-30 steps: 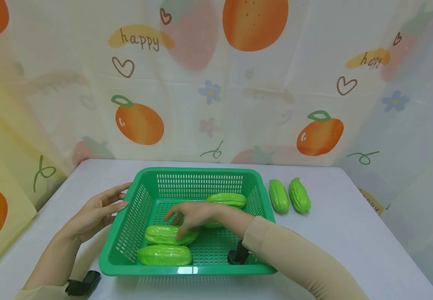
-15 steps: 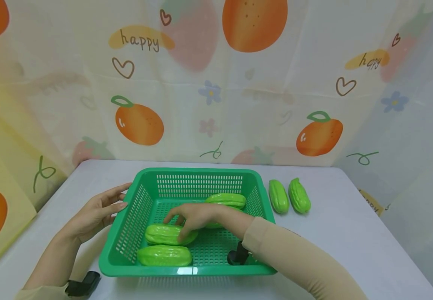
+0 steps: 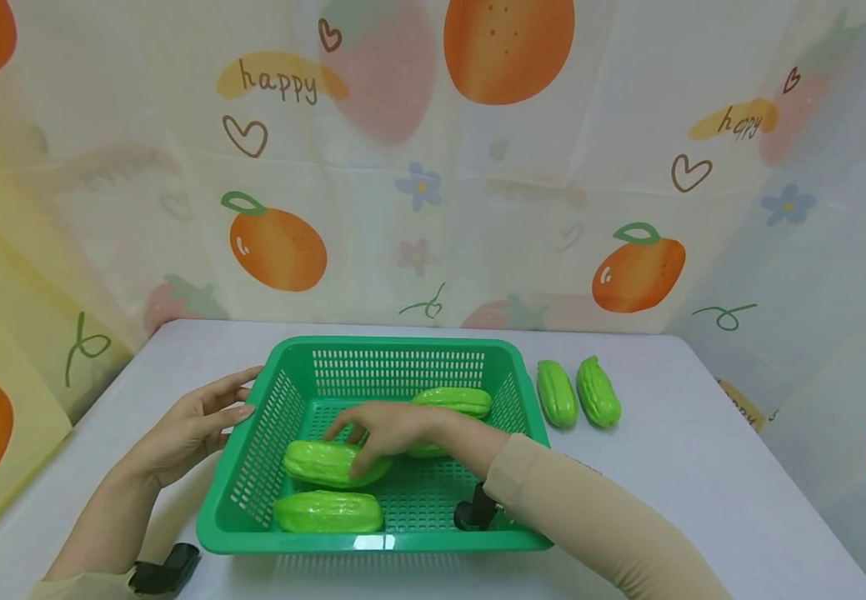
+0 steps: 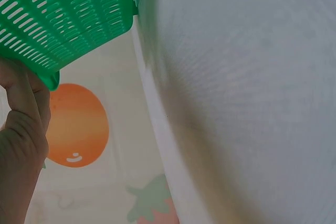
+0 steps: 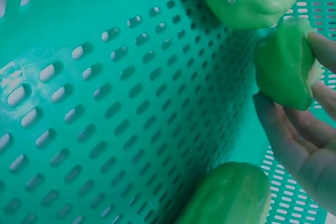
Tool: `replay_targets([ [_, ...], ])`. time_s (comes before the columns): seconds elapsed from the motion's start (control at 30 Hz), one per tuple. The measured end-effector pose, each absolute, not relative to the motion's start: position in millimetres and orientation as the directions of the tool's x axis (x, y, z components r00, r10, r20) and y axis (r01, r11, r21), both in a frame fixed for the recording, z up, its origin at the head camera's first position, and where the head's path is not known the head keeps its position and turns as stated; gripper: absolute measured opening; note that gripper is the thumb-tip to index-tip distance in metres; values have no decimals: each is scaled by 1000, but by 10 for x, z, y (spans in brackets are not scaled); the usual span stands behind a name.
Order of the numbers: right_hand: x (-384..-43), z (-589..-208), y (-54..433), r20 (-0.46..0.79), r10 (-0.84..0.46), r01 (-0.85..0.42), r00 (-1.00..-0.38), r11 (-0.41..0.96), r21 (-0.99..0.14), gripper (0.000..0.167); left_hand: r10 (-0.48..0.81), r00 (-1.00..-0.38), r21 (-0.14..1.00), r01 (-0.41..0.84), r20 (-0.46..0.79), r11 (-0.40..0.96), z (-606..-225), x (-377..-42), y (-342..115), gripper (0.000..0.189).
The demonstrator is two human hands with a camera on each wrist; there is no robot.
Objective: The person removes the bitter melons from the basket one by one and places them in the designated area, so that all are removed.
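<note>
A green perforated plastic basket (image 3: 402, 543) stands on the table with several light green, ridged bitter melons in it. My right hand (image 3: 395, 429) reaches inside and grips one bitter melon (image 3: 320, 463), thumb on the near side and fingers beyond it. In the right wrist view that bitter melon (image 5: 283, 69) sits between the thumb and fingers. In front of it lies another bitter melon (image 3: 327, 512). Behind my right hand is a further bitter melon (image 3: 453, 402), with one more partly hidden by the wrist. My left hand (image 3: 196, 425) touches the basket's left rim from outside, its fingers loosely extended.
Two more bitter melons (image 3: 557, 393) lie side by side on the white table (image 3: 665, 467), right of the basket. A fruit-printed cloth (image 3: 417, 250) hangs behind the table. A black wrist camera (image 3: 478, 510) on the right arm hangs inside the basket's front right corner.
The bitter melon in my right hand has shifted slightly away from me and to the left, widening the gap to the front one. My left hand and the basket have stayed in place.
</note>
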State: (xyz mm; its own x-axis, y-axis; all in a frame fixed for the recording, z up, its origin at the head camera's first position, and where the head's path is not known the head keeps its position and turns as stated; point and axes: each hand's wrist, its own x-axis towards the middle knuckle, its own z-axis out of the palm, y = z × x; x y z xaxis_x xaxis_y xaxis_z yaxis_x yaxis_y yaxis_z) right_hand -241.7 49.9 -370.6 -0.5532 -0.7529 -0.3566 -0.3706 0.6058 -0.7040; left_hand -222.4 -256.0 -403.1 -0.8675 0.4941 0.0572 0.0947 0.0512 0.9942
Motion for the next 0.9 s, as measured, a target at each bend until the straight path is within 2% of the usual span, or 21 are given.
replay_targets([
  [0.4,-2410,-3568,502,-295,-756,-393,-585,582,-712,59,506,-861,995,91,56,44,-4025,-2235,-2569,56],
  [0.9,-2424,-3377,573,-187,-775,-377,-604,485,-789,60,511,-858,995,89,53,47,-4020,-2237,-2563,57],
])
